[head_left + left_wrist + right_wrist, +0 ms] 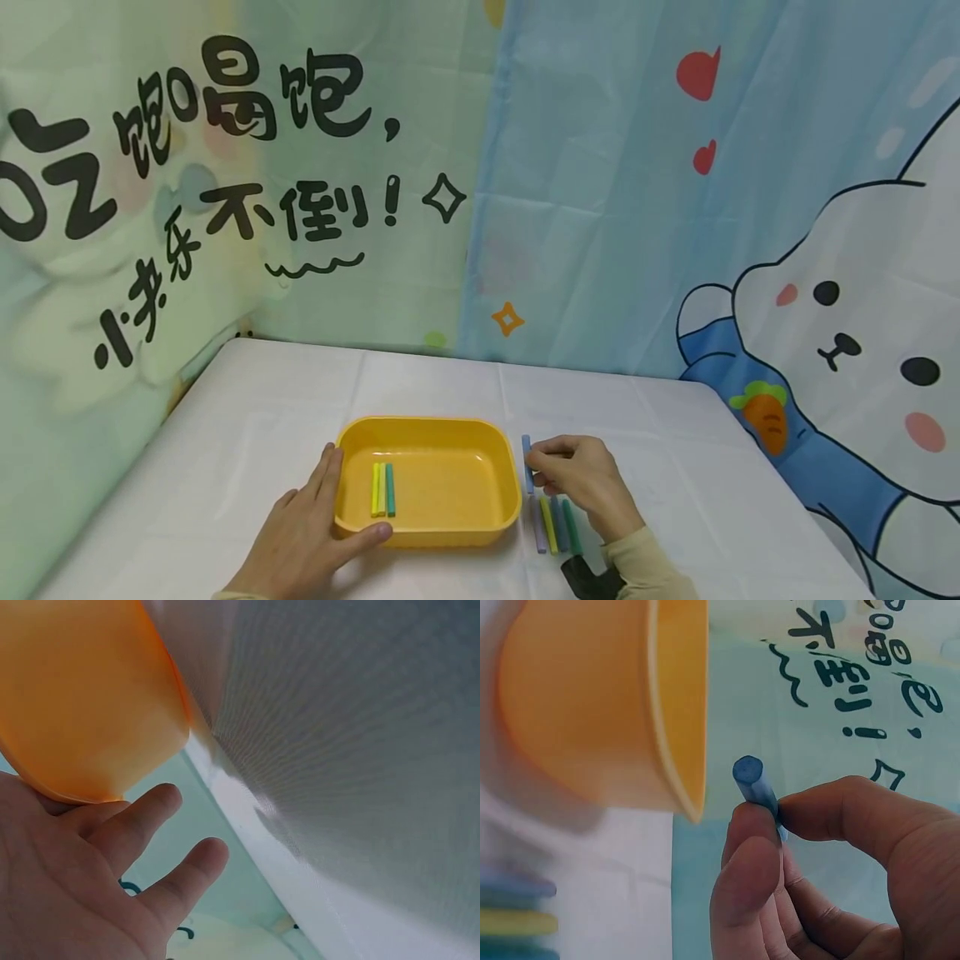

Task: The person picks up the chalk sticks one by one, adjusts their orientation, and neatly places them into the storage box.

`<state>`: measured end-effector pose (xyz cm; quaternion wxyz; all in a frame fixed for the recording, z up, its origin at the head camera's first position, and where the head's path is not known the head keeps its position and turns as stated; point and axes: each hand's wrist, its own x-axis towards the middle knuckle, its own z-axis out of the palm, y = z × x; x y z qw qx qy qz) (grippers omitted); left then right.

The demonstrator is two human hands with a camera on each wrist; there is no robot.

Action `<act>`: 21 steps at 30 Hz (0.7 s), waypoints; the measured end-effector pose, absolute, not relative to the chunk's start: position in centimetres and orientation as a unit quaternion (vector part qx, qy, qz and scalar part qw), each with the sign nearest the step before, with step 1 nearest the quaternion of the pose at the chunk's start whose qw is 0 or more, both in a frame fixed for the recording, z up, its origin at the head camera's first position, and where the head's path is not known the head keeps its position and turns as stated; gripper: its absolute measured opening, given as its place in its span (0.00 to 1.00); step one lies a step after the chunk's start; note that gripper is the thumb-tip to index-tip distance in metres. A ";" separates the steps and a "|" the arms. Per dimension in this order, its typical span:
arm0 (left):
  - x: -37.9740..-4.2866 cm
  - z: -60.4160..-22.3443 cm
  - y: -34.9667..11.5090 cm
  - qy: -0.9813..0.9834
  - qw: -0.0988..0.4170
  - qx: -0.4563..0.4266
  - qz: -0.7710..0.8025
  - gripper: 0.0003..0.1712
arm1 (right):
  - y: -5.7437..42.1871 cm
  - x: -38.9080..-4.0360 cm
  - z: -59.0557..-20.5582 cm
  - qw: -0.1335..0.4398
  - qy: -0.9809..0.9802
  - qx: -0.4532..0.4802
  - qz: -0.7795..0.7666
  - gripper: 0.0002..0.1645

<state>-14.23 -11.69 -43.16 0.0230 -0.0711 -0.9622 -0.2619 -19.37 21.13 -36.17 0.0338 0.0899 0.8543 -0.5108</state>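
Observation:
A yellow tray [435, 533] stands on the table with two yellow chalk sticks [378, 490] and one teal chalk stick [390, 490] lying side by side at its left. Against the tray's left side rests my left hand [307, 521], fingers fairly straight and thumb along the front rim. In the left wrist view, that hand [82, 870] has two fingers extended below the tray's wall [90, 697]. My right hand [585, 479], just right of the tray, pinches a blue chalk stick [751, 780] between thumb and fingers, raised beside the tray's rim in the right wrist view.
Near my right wrist, several chalk sticks lie in a row on the white tablecloth [300, 383]: purple [537, 525], yellow [549, 525], blue and green [572, 527]. A black object [588, 577] sits by the right sleeve. A printed curtain [600, 167] hangs behind the table.

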 end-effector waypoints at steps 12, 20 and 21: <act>-14.2 -43.3 -11.8 -0.962 0.024 -0.067 -0.262 0.72 | 18.5 -19.6 -36.2 0.044 0.833 0.071 -0.548 0.15; -14.3 -43.3 -11.7 -0.962 0.028 -0.066 -0.264 0.72 | 17.6 -19.6 -36.7 0.049 0.818 0.056 -0.570 0.14; -14.3 -43.4 -11.7 -0.961 0.031 -0.069 -0.265 0.71 | 17.6 -19.6 -36.7 0.049 0.817 0.055 -0.571 0.13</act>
